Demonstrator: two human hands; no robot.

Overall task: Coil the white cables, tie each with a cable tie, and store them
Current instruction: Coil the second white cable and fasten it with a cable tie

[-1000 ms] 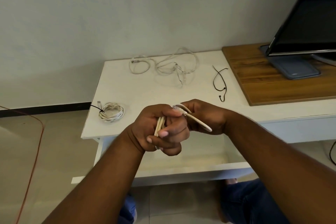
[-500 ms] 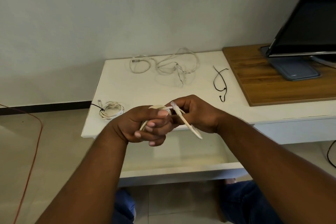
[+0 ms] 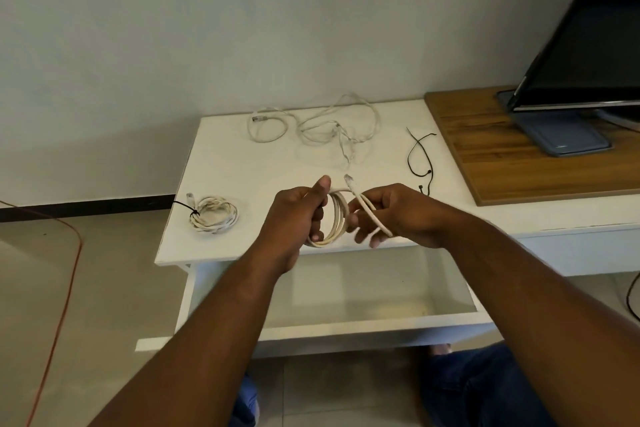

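Two hands held up over the front edge of a white desk [image 3: 242, 170], above an open drawer [image 3: 346, 326]. Left hand [image 3: 298, 215] curled round a white coil [image 3: 338, 218], thumb up, gripping it upright. Right hand [image 3: 401, 215] just beside, fingers pinching the coil's loose end [image 3: 370, 211], plug [image 3: 349, 180] pointing up. On the desk: a tied coil [image 3: 213, 213] at front left, loose cables [image 3: 329, 125] at the back, black ties [image 3: 420, 156] to the right. Monitor [image 3: 588, 45] on a wooden board [image 3: 512, 166] far right.
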